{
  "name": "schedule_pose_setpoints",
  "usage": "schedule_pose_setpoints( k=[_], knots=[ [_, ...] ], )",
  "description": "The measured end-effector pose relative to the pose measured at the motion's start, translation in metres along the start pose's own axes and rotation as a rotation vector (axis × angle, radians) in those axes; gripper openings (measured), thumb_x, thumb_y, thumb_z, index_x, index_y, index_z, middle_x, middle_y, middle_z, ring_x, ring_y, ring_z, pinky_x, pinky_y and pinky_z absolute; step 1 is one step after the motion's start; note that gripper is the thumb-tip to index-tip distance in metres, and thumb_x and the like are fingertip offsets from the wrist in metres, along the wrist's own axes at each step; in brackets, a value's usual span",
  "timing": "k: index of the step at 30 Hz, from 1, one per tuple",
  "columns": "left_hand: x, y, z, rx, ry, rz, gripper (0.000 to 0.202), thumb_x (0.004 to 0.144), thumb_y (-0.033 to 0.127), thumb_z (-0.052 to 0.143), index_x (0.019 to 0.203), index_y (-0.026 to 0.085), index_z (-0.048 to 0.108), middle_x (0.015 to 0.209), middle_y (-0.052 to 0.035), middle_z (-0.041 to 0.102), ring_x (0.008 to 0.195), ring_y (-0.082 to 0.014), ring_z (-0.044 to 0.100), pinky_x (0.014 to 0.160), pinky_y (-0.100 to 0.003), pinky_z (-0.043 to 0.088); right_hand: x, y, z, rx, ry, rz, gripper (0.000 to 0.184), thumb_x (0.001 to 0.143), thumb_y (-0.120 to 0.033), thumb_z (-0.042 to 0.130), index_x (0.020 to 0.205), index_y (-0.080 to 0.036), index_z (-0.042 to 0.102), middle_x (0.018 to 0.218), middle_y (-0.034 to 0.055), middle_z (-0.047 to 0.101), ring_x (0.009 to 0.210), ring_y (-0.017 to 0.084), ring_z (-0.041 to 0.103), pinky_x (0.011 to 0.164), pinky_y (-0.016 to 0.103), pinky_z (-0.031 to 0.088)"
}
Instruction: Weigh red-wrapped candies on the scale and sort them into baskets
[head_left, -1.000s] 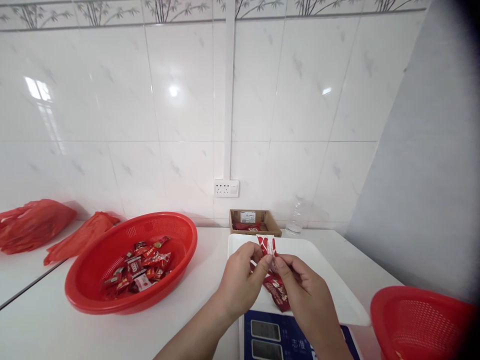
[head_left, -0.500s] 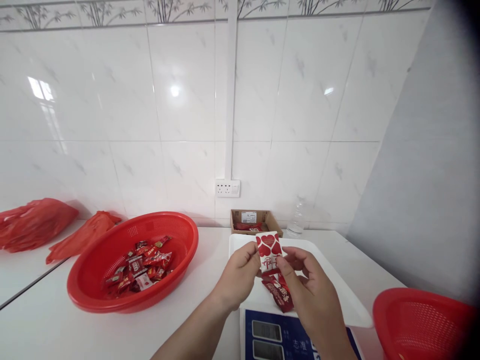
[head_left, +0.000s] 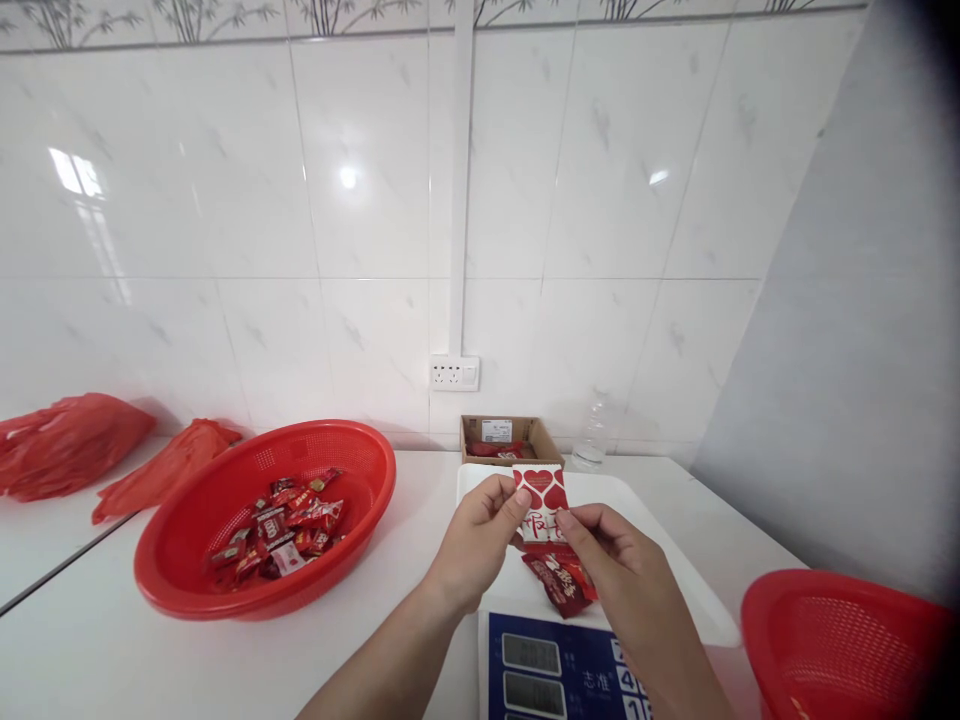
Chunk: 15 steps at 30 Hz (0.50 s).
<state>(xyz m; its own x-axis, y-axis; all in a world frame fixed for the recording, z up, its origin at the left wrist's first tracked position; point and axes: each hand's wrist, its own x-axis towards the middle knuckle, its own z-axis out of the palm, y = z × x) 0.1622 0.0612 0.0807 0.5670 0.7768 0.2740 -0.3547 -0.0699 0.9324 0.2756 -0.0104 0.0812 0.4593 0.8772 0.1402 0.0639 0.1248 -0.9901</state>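
My left hand [head_left: 476,540] and my right hand [head_left: 611,560] both pinch a small white pouch with red hearts [head_left: 541,498], held upright above the white pan [head_left: 660,530] of a blue scale [head_left: 555,670]. The left fingers grip its left edge, the right fingers its lower right corner. A few dark red candy packets [head_left: 561,582] lie on the pan just below the pouch.
A big red basket [head_left: 262,520] with several wrapped candies stands at the left. Another red basket [head_left: 847,640] sits at the lower right. A cardboard box [head_left: 510,440] and a clear bottle [head_left: 594,440] stand against the tiled wall. Red plastic bags [head_left: 71,440] lie at the far left.
The pouch went from folded between my fingers to held flat and upright, showing its hearts. My hands moved slightly apart.
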Motion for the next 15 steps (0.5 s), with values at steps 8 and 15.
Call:
schedule_pose_setpoints(
  k=[8,15],
  knots=[
    [0.0018,-0.0020,-0.0016,-0.007,0.020,0.009,0.035,0.075,0.048,0.059,0.071,0.015,0.048,0.065,0.0019,0.051,0.057,-0.0080,0.043,0.056,-0.020,0.036,0.0027,0.0020,-0.0051,0.174,-0.047,0.040,0.029,0.071,-0.047,0.064,0.087,-0.022,0.066,0.063,-0.0030,0.064,0.055,0.012,0.056,0.050,0.020,0.045],
    [-0.0002,-0.0036,0.0023,0.029,-0.028,-0.017,0.037,0.070,0.049,0.064,0.069,0.014,0.051,0.061,0.0019,0.051,0.056,-0.0086,0.044,0.055,-0.021,0.036,0.0068,0.0046,-0.0080,0.266,-0.078,0.033,0.035,0.071,-0.044,0.066,0.098,-0.022,0.067,0.082,0.0031,0.071,0.071,0.019,0.064,0.060,0.027,0.051]
  ],
)
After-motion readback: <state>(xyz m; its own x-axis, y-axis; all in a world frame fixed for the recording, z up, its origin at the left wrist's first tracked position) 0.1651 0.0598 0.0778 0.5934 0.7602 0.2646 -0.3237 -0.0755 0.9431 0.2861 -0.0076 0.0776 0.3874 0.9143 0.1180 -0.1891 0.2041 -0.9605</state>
